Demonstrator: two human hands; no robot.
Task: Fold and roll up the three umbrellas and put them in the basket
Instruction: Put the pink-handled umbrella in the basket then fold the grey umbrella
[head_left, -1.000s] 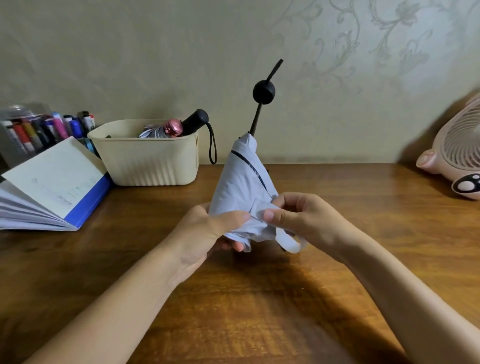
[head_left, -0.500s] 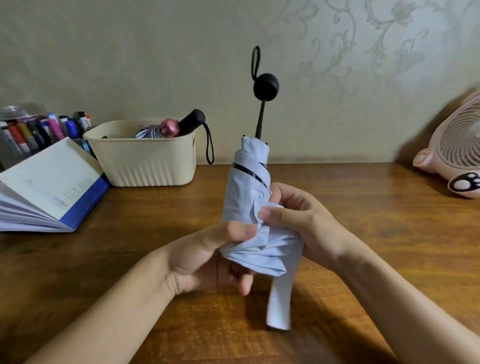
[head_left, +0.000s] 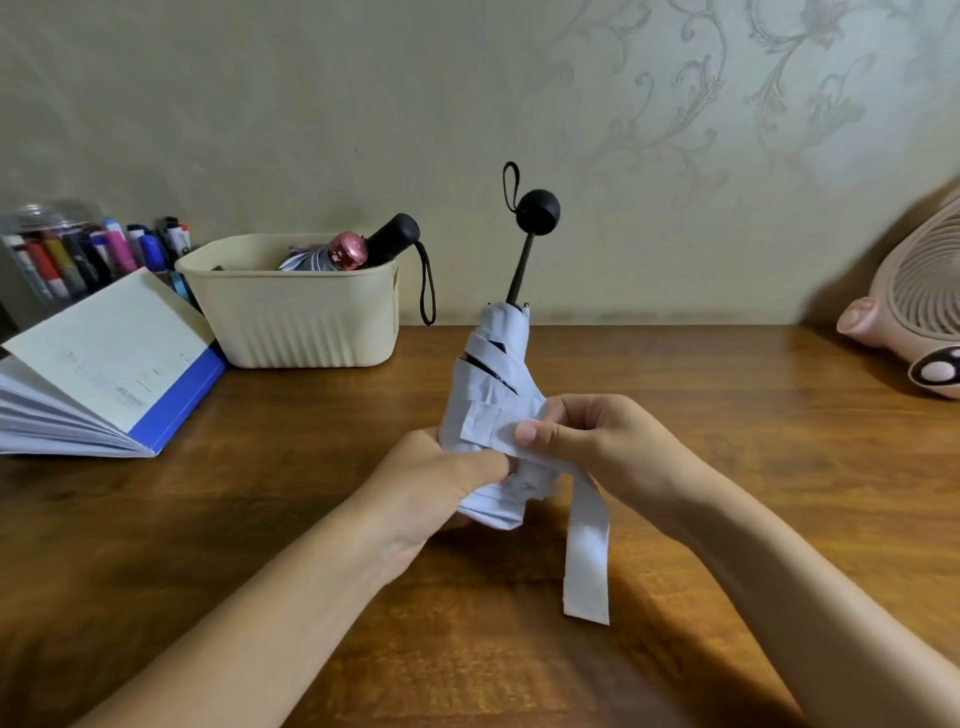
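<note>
A pale blue folding umbrella (head_left: 491, 379) stands nearly upright over the wooden table, its black round handle (head_left: 538, 212) and wrist loop pointing up. My left hand (head_left: 441, 478) grips the lower bunched end of its canopy. My right hand (head_left: 587, 441) pinches the umbrella's closing strap (head_left: 587, 561) against the fabric; the strap's free end hangs down loose. A cream basket (head_left: 296, 322) at the back left holds two rolled umbrellas, one with a pink handle (head_left: 348, 250) and one with a black handle (head_left: 395, 236) whose cord hangs over the rim.
An open book with a blue cover (head_left: 104, 374) lies left of the basket. Behind it stands a holder of coloured markers (head_left: 78, 254). A pink desk fan (head_left: 919, 306) sits at the right edge. A wall runs along the table's far side.
The canopy has been twisted tighter around the shaft. The strap came free and now hangs longer from my right hand. The umbrella has tilted slightly.
</note>
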